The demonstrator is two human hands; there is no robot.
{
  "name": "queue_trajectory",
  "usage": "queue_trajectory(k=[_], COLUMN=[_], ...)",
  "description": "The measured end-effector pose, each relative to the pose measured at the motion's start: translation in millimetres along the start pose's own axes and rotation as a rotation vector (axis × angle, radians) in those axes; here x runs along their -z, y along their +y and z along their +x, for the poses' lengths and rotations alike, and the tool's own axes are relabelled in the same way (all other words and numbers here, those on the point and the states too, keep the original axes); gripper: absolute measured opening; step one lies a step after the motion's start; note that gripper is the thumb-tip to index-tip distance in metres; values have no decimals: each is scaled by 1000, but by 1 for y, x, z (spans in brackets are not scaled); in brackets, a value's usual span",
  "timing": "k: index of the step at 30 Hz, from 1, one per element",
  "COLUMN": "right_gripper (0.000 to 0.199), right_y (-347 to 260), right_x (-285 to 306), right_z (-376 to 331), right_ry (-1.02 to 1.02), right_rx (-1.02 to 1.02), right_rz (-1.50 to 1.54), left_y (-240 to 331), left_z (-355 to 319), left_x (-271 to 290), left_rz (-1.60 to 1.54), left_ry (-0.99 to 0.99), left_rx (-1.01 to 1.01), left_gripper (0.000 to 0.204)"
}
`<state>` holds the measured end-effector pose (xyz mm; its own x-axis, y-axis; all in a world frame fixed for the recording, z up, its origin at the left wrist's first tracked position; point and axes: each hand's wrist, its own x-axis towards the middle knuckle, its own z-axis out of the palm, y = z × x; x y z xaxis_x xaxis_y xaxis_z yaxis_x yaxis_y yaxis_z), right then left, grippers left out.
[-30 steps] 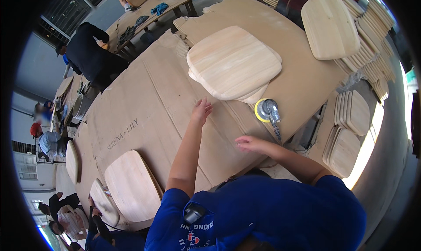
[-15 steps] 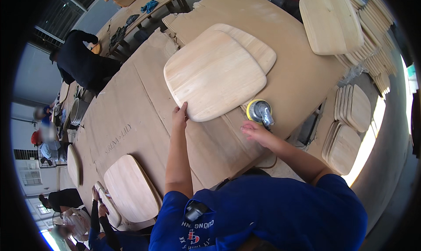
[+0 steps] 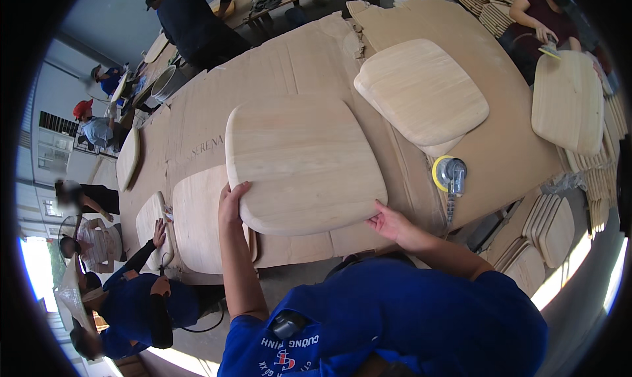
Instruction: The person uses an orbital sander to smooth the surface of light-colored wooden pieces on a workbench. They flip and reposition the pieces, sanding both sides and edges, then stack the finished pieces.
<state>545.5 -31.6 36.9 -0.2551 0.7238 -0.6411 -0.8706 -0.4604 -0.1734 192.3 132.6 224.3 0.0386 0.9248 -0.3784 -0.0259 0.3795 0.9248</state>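
Note:
A pale wooden seat panel [image 3: 303, 166] with rounded corners is held up over the cardboard-covered table [image 3: 309, 248], tilted toward me. My left hand [image 3: 233, 204] is closed on its near left corner, thumb on top. At the near right corner, my right hand [image 3: 390, 221] pinches the edge. To the right, other wooden panels [image 3: 424, 94] lie stacked on the cardboard. Just below that stack sits a sander [image 3: 450, 175] with a yellow rim and a hose, untouched. More panels [image 3: 197, 222] lie to the left, partly hidden behind the held one.
At the left, a co-worker's hand [image 3: 159, 233] touches another panel [image 3: 150, 222]. At the far right, a person sands a panel [image 3: 567, 104] resting on stacked boards. Panels stand on edge [image 3: 550, 225] below the table's right side. Another person [image 3: 197, 25] stands beyond the table's far edge.
The panel has come off the stack and moved left toward the other panels, with my left hand on it. My right hand, free beside the sander before, now grips its right corner. My view has turned.

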Motion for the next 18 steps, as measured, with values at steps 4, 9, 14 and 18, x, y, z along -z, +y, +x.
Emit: queue_trajectory(k=[4,9,14,18], right_gripper=[35,42,70,81], right_y=[57,34,-51,-90], right_x=[-38,-110,-153,-168], right_z=[24,42,13,-14], right_ry=[-140,-212,-71,-129], right_rx=[-379,-178,321,380], right_rz=[-354,-800,-574,-499], left_y=[100,150,121,114], left_z=[-27,-40,-73,-86], left_x=[-4,-45,-67,-61], left_rz=[218,811,856,851], left_ry=[-88,-224,-351,-377], left_rx=[-240,-315,-593,-596], left_gripper=[49,42,46,52])
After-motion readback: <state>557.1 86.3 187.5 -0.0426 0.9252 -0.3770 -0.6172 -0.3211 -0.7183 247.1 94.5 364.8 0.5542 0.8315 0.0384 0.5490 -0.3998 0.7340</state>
